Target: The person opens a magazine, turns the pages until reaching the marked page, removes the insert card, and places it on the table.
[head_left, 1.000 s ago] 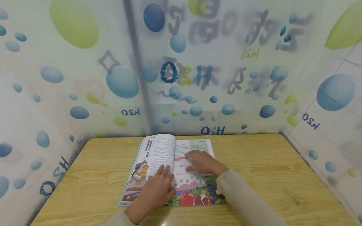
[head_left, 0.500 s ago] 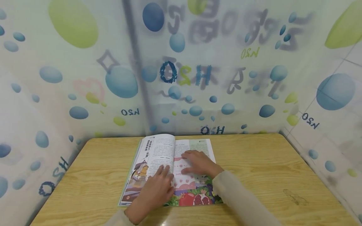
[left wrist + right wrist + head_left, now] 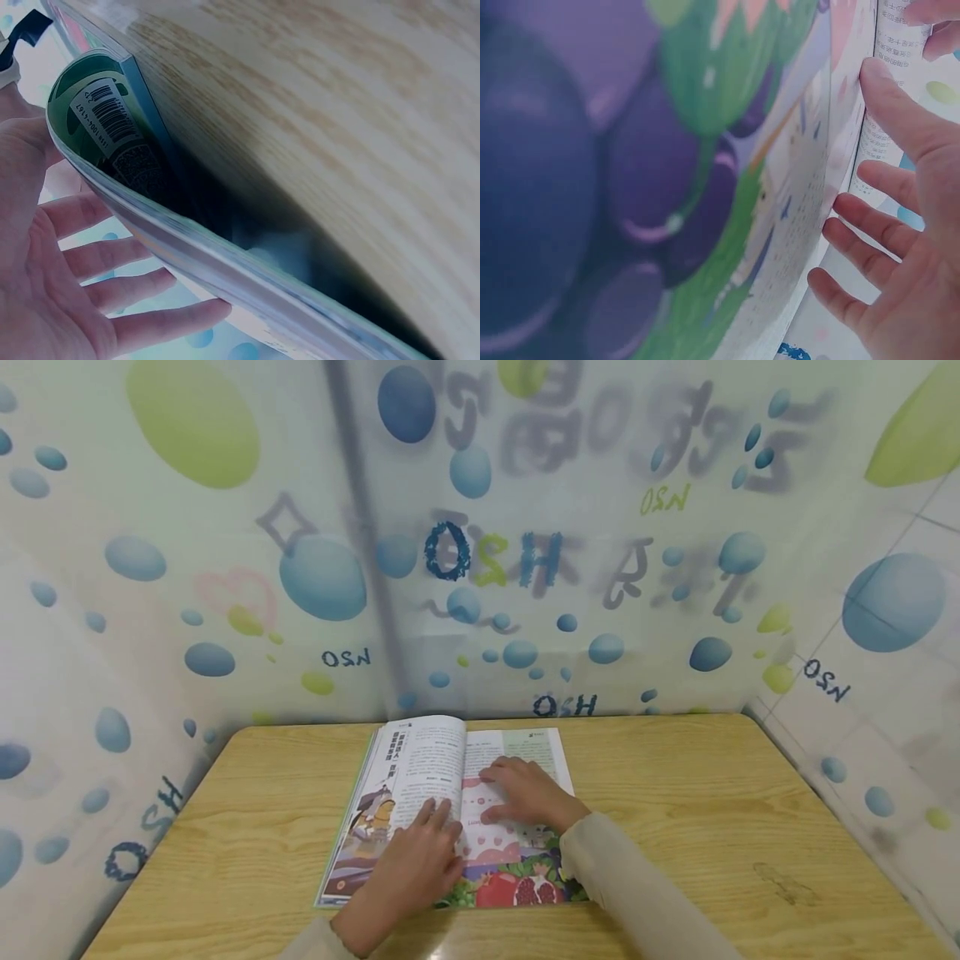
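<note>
An open magazine [image 3: 427, 756] lies on the wooden table, its left page bowed up toward the fold. My left hand [image 3: 420, 864] rests on that page beside the fold, fingers extended. Across the fold, my right hand [image 3: 531, 795] lies over the pink strawberry picture on the right page, with its fingers spread. In the left wrist view, the back cover's barcode [image 3: 111, 116] shows under a curled edge, next to the straight fingers of my left hand [image 3: 67, 285]. Printed grapes [image 3: 652, 165] fill much of the right wrist view, where the fingertips of my right hand [image 3: 911, 232] meet the page.
The wooden table [image 3: 690, 793] extends to both sides of the magazine. A pale curtain [image 3: 480, 677] with blue and green drop shapes hangs behind the table and along its sides.
My right hand has slid slightly left over the right page, toward the fold. The left hand and the magazine stay where they were.
</note>
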The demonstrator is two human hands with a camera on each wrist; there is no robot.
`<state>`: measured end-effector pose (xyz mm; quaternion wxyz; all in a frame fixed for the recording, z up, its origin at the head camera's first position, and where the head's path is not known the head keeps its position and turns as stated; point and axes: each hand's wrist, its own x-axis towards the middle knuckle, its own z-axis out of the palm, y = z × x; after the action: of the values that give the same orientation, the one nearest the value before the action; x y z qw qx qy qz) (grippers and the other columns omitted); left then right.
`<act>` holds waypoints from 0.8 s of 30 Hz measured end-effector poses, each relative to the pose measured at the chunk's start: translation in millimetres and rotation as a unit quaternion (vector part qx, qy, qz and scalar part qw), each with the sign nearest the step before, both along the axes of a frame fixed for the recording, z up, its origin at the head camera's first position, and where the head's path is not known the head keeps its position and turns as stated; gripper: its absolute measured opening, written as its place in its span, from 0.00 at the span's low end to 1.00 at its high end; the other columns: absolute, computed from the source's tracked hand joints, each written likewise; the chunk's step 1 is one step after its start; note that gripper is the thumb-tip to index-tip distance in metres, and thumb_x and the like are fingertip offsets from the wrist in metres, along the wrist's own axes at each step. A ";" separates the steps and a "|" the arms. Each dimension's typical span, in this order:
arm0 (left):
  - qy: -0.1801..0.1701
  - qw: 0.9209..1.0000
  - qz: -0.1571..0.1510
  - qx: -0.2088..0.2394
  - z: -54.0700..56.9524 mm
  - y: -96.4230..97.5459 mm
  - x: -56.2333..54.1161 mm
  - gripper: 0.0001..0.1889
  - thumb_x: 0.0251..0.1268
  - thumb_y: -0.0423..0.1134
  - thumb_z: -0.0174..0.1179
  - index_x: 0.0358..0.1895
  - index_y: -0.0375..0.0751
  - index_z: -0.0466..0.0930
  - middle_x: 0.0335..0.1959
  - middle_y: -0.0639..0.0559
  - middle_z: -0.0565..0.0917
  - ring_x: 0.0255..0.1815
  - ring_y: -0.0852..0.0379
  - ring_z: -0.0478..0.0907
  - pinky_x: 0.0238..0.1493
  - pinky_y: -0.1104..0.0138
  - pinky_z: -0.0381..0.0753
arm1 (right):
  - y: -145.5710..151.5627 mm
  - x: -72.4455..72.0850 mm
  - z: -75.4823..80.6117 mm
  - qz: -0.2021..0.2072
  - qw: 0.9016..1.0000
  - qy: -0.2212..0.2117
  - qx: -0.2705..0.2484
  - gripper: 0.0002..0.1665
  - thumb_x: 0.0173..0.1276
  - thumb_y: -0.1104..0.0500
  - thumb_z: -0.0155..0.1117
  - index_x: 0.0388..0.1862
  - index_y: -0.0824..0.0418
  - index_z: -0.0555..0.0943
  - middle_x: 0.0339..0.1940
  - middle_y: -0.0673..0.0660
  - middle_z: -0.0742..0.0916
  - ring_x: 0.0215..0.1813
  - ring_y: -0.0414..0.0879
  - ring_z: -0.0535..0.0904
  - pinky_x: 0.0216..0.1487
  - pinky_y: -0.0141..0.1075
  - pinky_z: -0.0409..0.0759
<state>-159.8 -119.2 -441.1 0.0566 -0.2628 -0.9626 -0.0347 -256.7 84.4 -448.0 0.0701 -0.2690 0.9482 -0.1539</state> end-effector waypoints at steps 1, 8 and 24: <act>-0.001 1.000 0.000 0.000 -0.1 0.0 0.0 0.21 0.61 0.49 0.65 0.51 0.39 0.83 0.65 0.36 0.76 0.64 0.33 0.73 0.41 0.38 0.82 | -0.1 -0.1 0.0 0.001 1.000 0.000 -0.001 0.38 0.60 0.39 0.72 0.67 0.52 0.77 0.68 0.55 0.77 0.71 0.54 0.69 0.71 0.55 0.64; 0.001 1.000 0.002 -0.003 -0.4 -0.2 -0.3 0.21 0.61 0.50 0.65 0.51 0.39 0.83 0.65 0.36 0.76 0.64 0.33 0.73 0.41 0.39 0.82 | -1.3 -1.0 0.5 -0.003 1.000 -0.008 -0.004 0.38 0.60 0.40 0.73 0.67 0.52 0.77 0.68 0.55 0.77 0.70 0.53 0.70 0.71 0.54 0.65; 0.001 1.000 -0.004 0.005 -1.2 -0.8 -1.6 0.21 0.60 0.49 0.67 0.50 0.39 0.83 0.64 0.36 0.76 0.63 0.33 0.73 0.40 0.38 0.82 | -4.7 -9.9 2.8 -0.003 0.999 -0.036 -0.006 0.39 0.56 0.41 0.77 0.67 0.50 0.78 0.62 0.52 0.80 0.63 0.50 0.74 0.68 0.49 0.70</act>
<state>-161.3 -120.0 -442.3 0.0587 -0.2660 -0.9614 -0.0399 -266.6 79.7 -445.1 0.1022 -0.2606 0.9449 -0.1699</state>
